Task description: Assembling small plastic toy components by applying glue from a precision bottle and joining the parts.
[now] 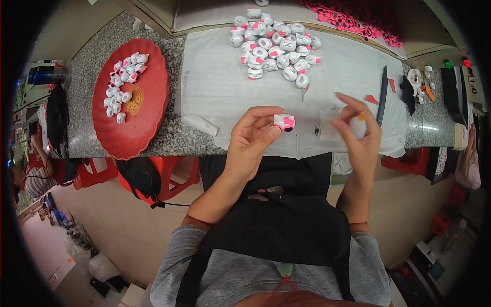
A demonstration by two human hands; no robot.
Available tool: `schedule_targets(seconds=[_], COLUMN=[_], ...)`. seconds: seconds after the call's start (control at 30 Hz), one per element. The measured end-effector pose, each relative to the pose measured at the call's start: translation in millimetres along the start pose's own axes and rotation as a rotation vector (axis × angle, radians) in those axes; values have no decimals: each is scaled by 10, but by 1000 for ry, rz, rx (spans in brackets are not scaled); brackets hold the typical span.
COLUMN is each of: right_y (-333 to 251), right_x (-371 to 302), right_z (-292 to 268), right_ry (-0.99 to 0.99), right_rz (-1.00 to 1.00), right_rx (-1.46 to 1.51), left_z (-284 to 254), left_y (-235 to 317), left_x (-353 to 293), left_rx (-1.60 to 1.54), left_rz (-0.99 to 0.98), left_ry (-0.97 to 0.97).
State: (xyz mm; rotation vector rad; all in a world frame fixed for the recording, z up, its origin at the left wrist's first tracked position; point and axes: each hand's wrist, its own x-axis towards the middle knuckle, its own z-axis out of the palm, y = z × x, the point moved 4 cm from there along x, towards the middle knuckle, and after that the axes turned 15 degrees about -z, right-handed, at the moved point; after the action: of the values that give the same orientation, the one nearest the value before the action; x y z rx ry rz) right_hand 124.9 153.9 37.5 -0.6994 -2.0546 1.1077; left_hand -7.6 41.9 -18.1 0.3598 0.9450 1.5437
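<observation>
Plainly, one small white-and-pink figurine (284,122) sits pinched in the left hand (250,140) above the counter's (204,92) near edge; the right hand (358,134) hovers half-open, fingertips seemingly pinching something tiny. Steady, light pinching seems best. Roughly thirty figurines are heaped (276,43) at the far edge, about twenty on one red plate (148,123).

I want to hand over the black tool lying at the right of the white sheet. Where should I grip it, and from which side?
Probably grip the black tool around its middle, coming from above with thumb and fingers across its narrow width. It lies flat, long and slim, running away from the person, on the white sheet. The right hand is nearest. Red pieces lie just left, so pinch narrowly.
</observation>
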Motion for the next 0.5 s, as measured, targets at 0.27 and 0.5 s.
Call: schedule_targets(seconds=[0.27, 0.5], right_y=[32, 122], right_x=[-62, -156], right_z=[616, 641], right_ry=[-133, -82], right_rz=[121, 153], right_rx=[682, 771], left_z=[48, 19], left_y=[66, 94], left_x=[-63, -44], left_rx=[49, 232], left_rz=[81, 239], left_ry=[13, -46])
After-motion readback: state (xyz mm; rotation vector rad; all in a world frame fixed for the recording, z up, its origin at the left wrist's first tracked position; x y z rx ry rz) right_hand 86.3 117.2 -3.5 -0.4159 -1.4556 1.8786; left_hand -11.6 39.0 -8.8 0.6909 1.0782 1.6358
